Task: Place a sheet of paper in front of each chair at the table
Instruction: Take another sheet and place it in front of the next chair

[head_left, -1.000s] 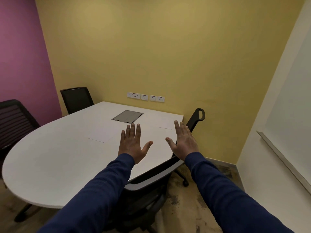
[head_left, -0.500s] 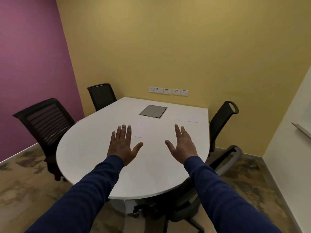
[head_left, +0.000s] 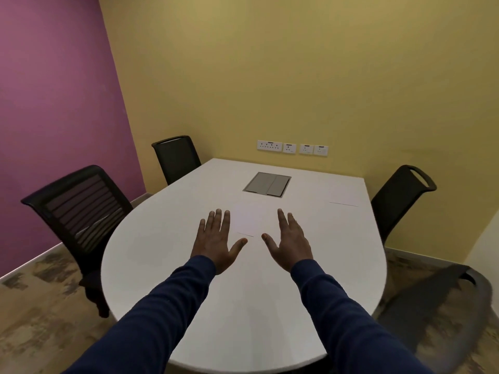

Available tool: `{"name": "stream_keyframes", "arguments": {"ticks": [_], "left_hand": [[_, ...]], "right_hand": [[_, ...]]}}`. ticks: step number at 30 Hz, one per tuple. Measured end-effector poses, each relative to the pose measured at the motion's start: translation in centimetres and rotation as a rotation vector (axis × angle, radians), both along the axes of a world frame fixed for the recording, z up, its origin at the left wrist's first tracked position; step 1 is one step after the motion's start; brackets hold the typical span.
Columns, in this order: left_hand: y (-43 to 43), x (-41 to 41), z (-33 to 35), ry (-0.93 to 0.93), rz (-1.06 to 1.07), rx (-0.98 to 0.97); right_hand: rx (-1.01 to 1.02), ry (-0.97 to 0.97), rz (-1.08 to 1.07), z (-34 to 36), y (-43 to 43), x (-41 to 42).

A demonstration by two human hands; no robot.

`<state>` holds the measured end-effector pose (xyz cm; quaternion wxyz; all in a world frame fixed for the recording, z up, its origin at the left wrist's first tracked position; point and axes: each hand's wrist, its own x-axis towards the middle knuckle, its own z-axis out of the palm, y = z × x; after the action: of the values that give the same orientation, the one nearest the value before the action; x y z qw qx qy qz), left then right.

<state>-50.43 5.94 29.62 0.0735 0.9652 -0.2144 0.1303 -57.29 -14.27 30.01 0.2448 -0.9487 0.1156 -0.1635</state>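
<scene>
Presently the white bench [head_left: 167,255], rounded at its near end and square at the far end against the yellow wall, fills the middle of the room. Four black chairs stand round it: two on the left side [head_left: 81,211] [head_left: 176,157], one at the far right corner [head_left: 399,201], and one at the near right edge [head_left: 432,300], blurred and tilted.

A grey hatch [head_left: 267,184] sits flush in the bench toward the far end.

Paper is hard to read, white on white. One sheet [head_left: 344,197] lies by the far right edge, before the far right chair; only its near edge shows as a thin line. Another sheet [head_left: 249,220] lies mid-bench, between the two hands. I cannot make out sheets before the left chairs.

Left hand [head_left: 216,238] and right hand [head_left: 290,238] are both spread flat, palms down, gripping nothing, above the bench; whether they touch it I cannot tell.

Judgement: the mid-bench sheet is next to be picked up. A flat sheet on a smooth top resists pinching; better to press it with the fingertips [head_left: 218,211], slide it to the bench edge, and lift the overhang. Then lay it square to the edge before a chair lacking one.
</scene>
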Motion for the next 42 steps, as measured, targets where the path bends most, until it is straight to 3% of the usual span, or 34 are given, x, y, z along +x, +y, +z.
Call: {"name": "stream_keyframes", "arguments": {"ticks": [12, 27, 42], "left_hand": [[0.9, 16.6, -3.1, 0.117, -0.124, -0.005], [1.4, 37.1, -11.9, 0.356, -0.310, 0.033], [-4.4, 45.3, -23.6, 0.725, -0.085, -0.006]], "right_hand": [[-0.020, 0.076, -0.064, -2.6, 3.0, 14.8], [0.002, 0.263, -0.262, -7.8, 6.4, 32.6], [0.066, 0.515, -0.225, -20.2, 0.7, 42.9]]}}
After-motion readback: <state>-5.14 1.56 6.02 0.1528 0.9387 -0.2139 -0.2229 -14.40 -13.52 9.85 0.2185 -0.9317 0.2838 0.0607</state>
